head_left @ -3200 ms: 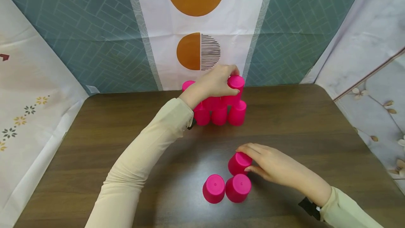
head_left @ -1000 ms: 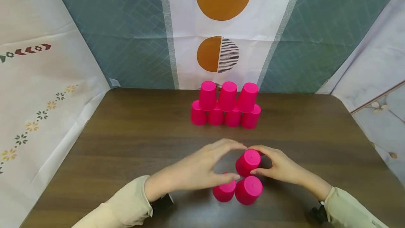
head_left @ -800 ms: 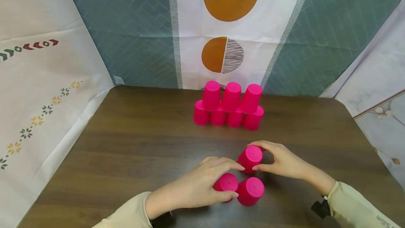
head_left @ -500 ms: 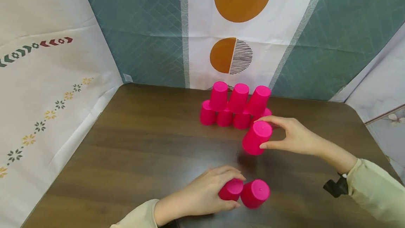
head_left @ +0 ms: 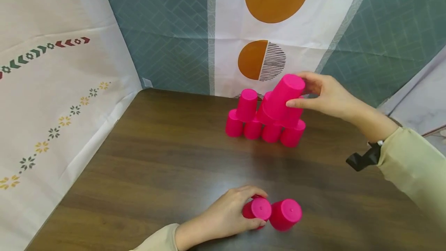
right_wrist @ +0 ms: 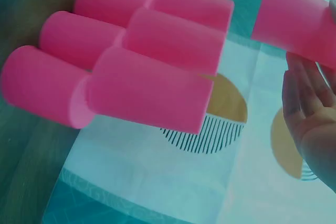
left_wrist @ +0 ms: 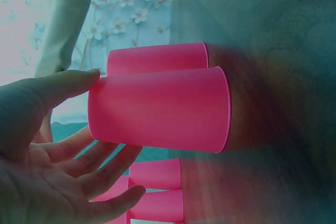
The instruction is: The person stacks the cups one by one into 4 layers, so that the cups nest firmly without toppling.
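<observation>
My right hand (head_left: 327, 94) grips an upside-down pink cup (head_left: 283, 97), slightly tilted, in front of and above the two-row cup stack (head_left: 246, 105). In the right wrist view this held cup (right_wrist: 294, 19) is apart from the upper row of three cups (right_wrist: 149, 90). My left hand (head_left: 226, 212) holds another upside-down pink cup (head_left: 260, 209) on the table, thumb on the near side and fingers on the far side. A third loose cup (head_left: 286, 214) stands right beside it. The left wrist view shows the thumb on the cup (left_wrist: 157, 111) and the fingers below it.
The brown wooden table (head_left: 156, 158) reaches back to a teal and white patterned cloth (head_left: 167, 49). A pale cloth (head_left: 66, 88) hangs along the left side. The stack's bottom row (head_left: 234, 124) stands near the back edge.
The right hand has lifted its cup from the front group and carried it up and back to the stack. The left hand has come from the stack to the front-left cup and closed around it.
</observation>
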`<state>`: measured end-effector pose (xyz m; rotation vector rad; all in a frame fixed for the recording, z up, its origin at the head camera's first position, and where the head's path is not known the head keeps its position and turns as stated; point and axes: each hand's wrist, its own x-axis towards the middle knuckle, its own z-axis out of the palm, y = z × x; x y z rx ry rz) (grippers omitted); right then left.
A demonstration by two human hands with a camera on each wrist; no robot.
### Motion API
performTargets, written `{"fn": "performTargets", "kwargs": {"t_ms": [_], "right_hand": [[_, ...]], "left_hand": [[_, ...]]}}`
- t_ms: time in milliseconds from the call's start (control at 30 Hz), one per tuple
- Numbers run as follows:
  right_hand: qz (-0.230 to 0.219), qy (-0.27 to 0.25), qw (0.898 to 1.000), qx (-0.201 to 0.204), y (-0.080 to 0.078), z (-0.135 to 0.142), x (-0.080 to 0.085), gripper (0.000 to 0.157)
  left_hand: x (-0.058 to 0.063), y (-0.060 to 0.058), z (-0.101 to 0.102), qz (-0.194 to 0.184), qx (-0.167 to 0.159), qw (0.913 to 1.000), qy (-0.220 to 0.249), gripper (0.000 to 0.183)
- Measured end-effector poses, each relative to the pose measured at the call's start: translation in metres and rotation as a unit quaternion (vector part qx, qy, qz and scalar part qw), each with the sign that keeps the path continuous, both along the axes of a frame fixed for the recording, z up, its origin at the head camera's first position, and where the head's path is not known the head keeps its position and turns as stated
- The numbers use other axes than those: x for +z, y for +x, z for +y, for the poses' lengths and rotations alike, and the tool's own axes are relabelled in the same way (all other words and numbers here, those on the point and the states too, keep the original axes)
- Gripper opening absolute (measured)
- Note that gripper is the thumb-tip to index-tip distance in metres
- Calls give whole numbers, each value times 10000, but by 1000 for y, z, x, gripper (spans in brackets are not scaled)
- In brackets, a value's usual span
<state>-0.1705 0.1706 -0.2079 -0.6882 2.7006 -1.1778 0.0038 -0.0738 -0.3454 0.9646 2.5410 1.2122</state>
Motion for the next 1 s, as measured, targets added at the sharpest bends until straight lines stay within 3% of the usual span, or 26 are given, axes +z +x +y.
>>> {"fn": "performTargets", "kwargs": {"t_ms": [167,433,667,867,1000], "right_hand": [[-394,-370,9981,-309,-24,-5,4,57],[-574,-779,9941,-498,-45,-18,-4,58],[-482,-244,9970,-559,-55,-31,-10,65],[-536,55,9970,-561,-59,-36,-10,68],[-469,131,9977,-469,-61,-40,-12,68]], "left_hand": [[-3,2,-1,9,31,10000,66,40],[-3,0,0,-148,202,9996,138,38],[-2,0,1,-319,190,9992,150,37],[-4,1,1,-88,205,9995,218,38],[-5,-1,0,-143,199,9994,263,38]]}}
